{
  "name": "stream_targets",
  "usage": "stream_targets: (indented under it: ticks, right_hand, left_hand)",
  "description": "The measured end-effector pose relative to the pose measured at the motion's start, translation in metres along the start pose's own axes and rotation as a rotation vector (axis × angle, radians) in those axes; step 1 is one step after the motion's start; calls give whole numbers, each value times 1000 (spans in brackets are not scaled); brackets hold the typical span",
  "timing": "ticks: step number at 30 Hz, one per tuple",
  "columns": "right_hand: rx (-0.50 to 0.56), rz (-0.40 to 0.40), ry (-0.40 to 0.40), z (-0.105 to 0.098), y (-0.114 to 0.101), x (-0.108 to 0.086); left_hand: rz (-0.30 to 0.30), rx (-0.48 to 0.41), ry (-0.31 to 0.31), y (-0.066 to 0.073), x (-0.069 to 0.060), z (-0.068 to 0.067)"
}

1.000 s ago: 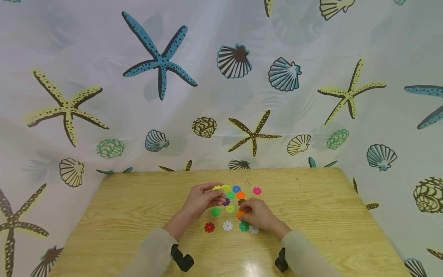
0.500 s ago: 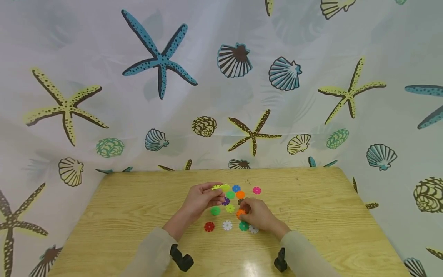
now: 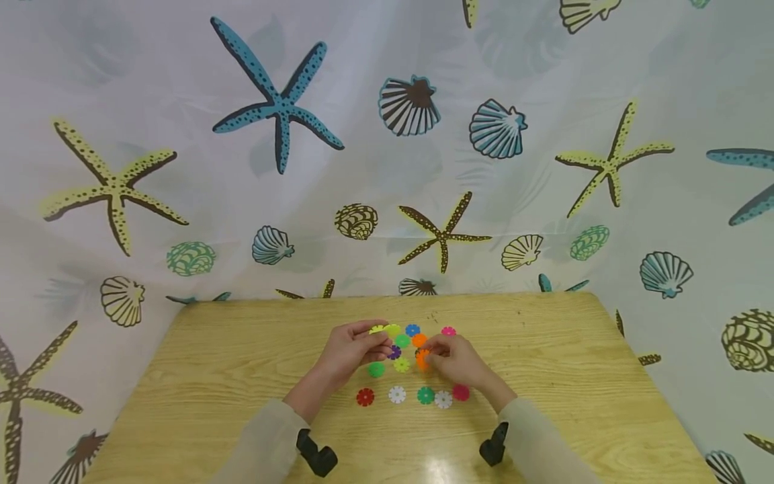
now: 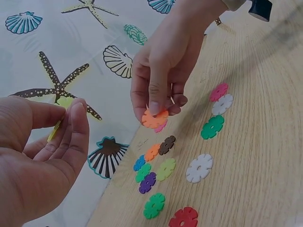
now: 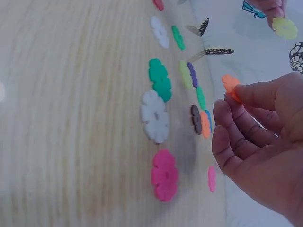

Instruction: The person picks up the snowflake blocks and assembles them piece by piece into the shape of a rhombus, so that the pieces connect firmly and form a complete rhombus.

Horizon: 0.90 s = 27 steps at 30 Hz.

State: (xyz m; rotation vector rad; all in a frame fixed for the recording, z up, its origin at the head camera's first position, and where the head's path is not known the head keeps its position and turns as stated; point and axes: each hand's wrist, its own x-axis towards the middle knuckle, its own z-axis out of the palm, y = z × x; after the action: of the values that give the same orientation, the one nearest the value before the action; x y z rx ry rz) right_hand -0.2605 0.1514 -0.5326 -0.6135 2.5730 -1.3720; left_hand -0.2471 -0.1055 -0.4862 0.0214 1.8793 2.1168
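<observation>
So the backdrop is a big white fabric-looking sheet (image 3: 363,154) printed with sea stuff, and it runs behind the worktop and down both sides. Upper left there's a large blue spotted starfish (image 3: 281,105), with a yellow spotted starfish (image 3: 116,189) lower down to its left. Right of the blue one sit a brown-and-white scallop shell (image 3: 411,107) and a blue-and-white scallop shell (image 3: 497,130). A brown starfish with yellow edging (image 3: 443,236) is lower, near the middle. The pale wood-grain worktop (image 3: 562,376) has a bright glare spot at its near edge.
</observation>
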Motion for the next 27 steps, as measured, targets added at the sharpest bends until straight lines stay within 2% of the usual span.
stream_targets:
  ticks: [4, 11, 27]
  right_hand:
    - [52, -10, 4, -5, -6, 3]
    - [138, 20, 15, -9, -18, 7]
    - [134, -22, 4, -18, -45, 7]
  left_hand:
    - [2, 9, -4, -1, 0, 0]
    - [0, 15, -5, -3, 1, 1]
    - [-3, 17, -46, -6, 0, 2]
